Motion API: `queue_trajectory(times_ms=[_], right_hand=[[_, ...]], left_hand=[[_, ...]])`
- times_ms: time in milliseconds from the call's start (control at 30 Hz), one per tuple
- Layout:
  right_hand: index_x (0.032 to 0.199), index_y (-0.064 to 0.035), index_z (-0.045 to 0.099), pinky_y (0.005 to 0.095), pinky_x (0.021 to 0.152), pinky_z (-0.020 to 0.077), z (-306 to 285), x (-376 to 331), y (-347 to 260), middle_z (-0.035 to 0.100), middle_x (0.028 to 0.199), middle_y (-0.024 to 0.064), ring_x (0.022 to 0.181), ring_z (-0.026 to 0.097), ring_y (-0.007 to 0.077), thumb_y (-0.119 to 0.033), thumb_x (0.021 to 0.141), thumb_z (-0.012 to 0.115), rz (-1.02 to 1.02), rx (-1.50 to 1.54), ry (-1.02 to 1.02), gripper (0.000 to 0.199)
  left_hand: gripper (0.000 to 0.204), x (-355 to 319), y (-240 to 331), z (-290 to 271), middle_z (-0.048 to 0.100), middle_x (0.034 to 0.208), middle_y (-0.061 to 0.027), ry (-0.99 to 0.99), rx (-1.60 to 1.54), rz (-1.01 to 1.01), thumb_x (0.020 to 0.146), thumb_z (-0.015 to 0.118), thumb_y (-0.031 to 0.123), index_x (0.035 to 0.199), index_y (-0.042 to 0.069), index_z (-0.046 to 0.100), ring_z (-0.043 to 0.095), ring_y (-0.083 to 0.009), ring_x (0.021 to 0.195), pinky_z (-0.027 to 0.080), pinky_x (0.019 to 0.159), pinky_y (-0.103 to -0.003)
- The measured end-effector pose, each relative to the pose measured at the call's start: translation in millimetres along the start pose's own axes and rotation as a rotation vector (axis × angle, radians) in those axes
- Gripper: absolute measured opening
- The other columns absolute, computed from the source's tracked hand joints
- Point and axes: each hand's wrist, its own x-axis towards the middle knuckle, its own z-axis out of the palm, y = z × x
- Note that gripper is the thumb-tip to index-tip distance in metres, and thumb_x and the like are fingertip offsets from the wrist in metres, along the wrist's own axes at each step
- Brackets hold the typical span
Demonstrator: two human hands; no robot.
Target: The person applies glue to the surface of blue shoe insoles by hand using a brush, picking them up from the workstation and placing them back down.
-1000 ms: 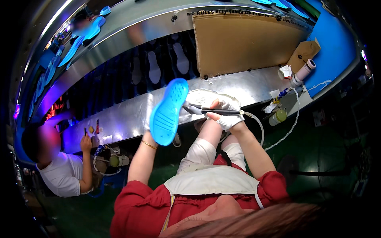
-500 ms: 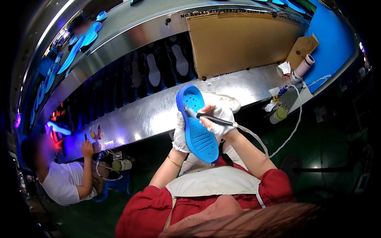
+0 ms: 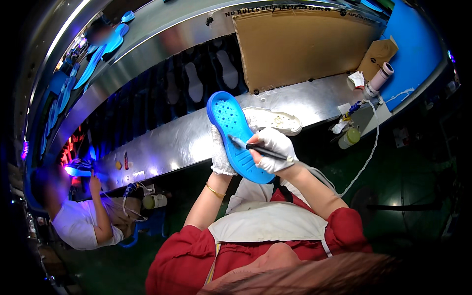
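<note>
A blue shoe sole [image 3: 230, 120] is tilted over the front of the steel bench, its holed and ridged inner face turned up. My left hand [image 3: 221, 156], in a white glove, grips its left edge from underneath; part of the fingers is hidden behind it. In my right hand [image 3: 279, 146], whose white glove leaves fingertips bare, is a black-handled brush [image 3: 237, 142] joined to a pale tube. The bristles touch or nearly touch the sole's middle. Beyond my right hand, a white shoe sole [image 3: 280, 121] lies on the bench.
A cardboard sheet [image 3: 305, 54] stands behind the steel bench [image 3: 182, 135]. At right are a pink bottle [image 3: 381, 78], a green-lidded container [image 3: 349, 138] and the hanging tube [image 3: 371, 162]. Dark racks hold grey soles [image 3: 194, 83]. A co-worker [image 3: 81, 221] sits at left.
The blue sole has shifted slightly up and left with my left hand. The brush has moved lower along the sole, toward its ridged part. The co-worker's raised hand has moved left.
</note>
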Motion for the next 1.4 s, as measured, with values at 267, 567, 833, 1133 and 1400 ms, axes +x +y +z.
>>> queue_trajectory(times_ms=[267,567,833,1133,1400], right_hand=[[0.088,-0.0047,0.063,0.0270,0.068,0.0482,-3.5,-0.2,-9.2,0.062,0.080,0.0058,0.071,0.059,0.0137,-0.002,0.072,0.070,0.027,-0.181,-0.161,0.018],[0.093,-0.0030,0.059,0.0235,0.063,0.0495,-7.1,0.5,-2.1,0.061,0.083,0.0037,0.068,0.058,0.0093,-0.001,0.081,0.066,0.087,0.001,-0.198,0.015],[0.088,-0.0022,0.057,0.0215,0.064,0.0456,-12.7,-1.2,6.0,0.063,0.086,0.0061,0.071,0.058,0.0095,-0.002,0.082,0.063,0.122,0.260,0.024,0.009],[0.086,-0.0023,0.058,0.0267,0.067,0.0483,-2.2,-10.5,3.4,0.062,0.080,0.0087,0.071,0.060,0.0136,0.000,0.077,0.067,0.147,0.305,0.055,0.013],[0.092,-0.0034,0.058,0.0251,0.062,0.0499,3.8,-2.9,-9.4,0.062,0.083,0.0083,0.069,0.062,0.0143,-0.003,0.082,0.063,0.536,0.662,-0.092,0.011]], left_hand=[[0.075,1.0,21.4,-6.0,0.052,0.127,-0.0149,-0.038,0.006,0.038,0.085,0.045,0.063,0.136,0.008,0.037,0.054,-0.0283,0.110,0.042,0.098,-0.045],[0.081,-1.3,30.7,-14.3,0.046,0.133,-0.0152,-0.166,-0.194,-0.086,0.084,0.043,0.066,0.139,0.009,0.032,0.048,-0.0321,0.118,0.039,0.101,-0.048],[0.092,-20.4,6.6,24.3,0.038,0.139,-0.0193,-0.175,0.013,-0.027,0.081,0.041,0.072,0.142,0.006,0.025,0.044,-0.0346,0.123,0.036,0.104,-0.049],[0.091,-13.3,16.7,24.6,0.045,0.134,-0.0189,-0.110,0.077,0.162,0.079,0.045,0.072,0.139,0.004,0.032,0.049,-0.0329,0.118,0.039,0.101,-0.044],[0.084,-6.9,26.4,10.5,0.033,0.145,-0.0147,-0.137,0.021,0.233,0.083,0.044,0.068,0.142,0.010,0.031,0.037,-0.0309,0.129,0.030,0.108,-0.047]])
